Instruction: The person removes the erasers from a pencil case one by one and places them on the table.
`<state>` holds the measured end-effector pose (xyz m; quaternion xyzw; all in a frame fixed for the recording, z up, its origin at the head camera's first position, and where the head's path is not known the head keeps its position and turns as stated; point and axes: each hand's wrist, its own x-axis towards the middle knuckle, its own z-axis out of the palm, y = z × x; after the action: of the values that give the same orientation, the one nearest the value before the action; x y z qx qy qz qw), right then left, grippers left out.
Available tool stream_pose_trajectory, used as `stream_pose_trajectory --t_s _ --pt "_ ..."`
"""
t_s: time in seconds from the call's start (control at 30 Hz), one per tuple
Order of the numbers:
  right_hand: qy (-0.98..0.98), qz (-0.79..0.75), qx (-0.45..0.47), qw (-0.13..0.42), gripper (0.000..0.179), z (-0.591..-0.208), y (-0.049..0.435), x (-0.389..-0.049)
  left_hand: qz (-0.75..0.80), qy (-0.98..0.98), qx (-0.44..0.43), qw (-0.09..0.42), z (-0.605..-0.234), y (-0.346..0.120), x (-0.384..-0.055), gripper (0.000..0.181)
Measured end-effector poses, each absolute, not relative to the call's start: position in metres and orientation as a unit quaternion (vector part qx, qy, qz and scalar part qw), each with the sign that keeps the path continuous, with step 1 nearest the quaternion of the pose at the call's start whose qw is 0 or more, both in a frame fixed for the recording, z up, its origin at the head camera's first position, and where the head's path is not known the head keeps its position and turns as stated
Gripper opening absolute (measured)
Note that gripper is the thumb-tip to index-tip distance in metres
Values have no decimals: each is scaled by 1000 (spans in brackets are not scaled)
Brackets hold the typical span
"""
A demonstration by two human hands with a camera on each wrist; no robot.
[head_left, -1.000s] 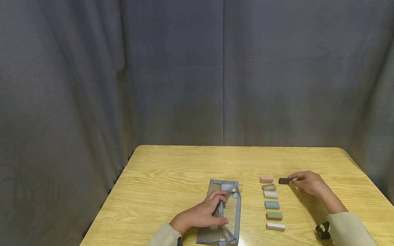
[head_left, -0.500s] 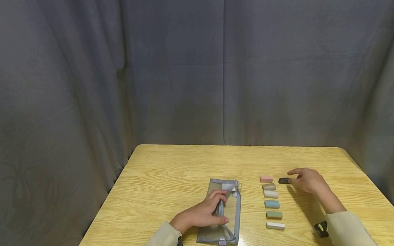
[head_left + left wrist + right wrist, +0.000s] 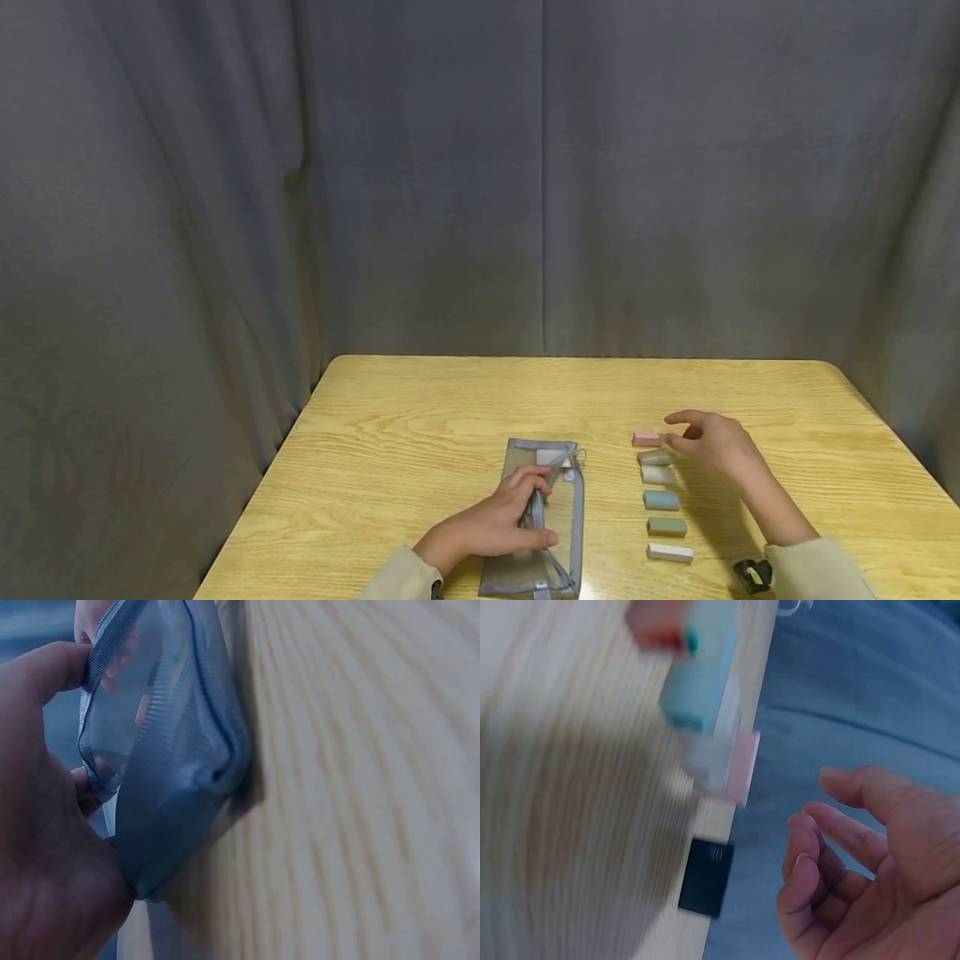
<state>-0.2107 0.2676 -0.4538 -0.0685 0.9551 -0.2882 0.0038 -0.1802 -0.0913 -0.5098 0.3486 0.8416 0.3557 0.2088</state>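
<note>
My left hand (image 3: 498, 517) grips the mouth of a grey mesh zip pouch (image 3: 578, 521) lying on the table. In the left wrist view the thumb is at one edge of the pouch's gaping mouth (image 3: 112, 652), fingers at the other. My right hand (image 3: 716, 450) hovers with loosely bent fingers, holding nothing; in the head view its fingertips overlap the right end of a small pink block (image 3: 645, 439). A black block (image 3: 706, 877) lies on the table in the right wrist view; the right hand hides it from the head camera.
Below the pink block runs a column of similar small blocks: tan (image 3: 653, 457), off-white (image 3: 657, 475), light blue (image 3: 661, 500), green (image 3: 667, 527) and white (image 3: 670, 553). Grey curtains (image 3: 450, 183) hang behind the wooden table (image 3: 390, 417).
My right hand has let go of the black block's end and moved left to the pink block. The left hand and pouch have barely moved.
</note>
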Motion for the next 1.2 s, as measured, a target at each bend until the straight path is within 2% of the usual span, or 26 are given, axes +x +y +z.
stream_pose_trajectory --t_s 0.4,1.2 --pt "940 -326 -101 -16 35 -463 223 -196 360 846 333 207 -511 -89 -179 50" --pt "936 -333 -111 15 33 -472 158 -182 368 851 312 207 -509 -86 -178 48"
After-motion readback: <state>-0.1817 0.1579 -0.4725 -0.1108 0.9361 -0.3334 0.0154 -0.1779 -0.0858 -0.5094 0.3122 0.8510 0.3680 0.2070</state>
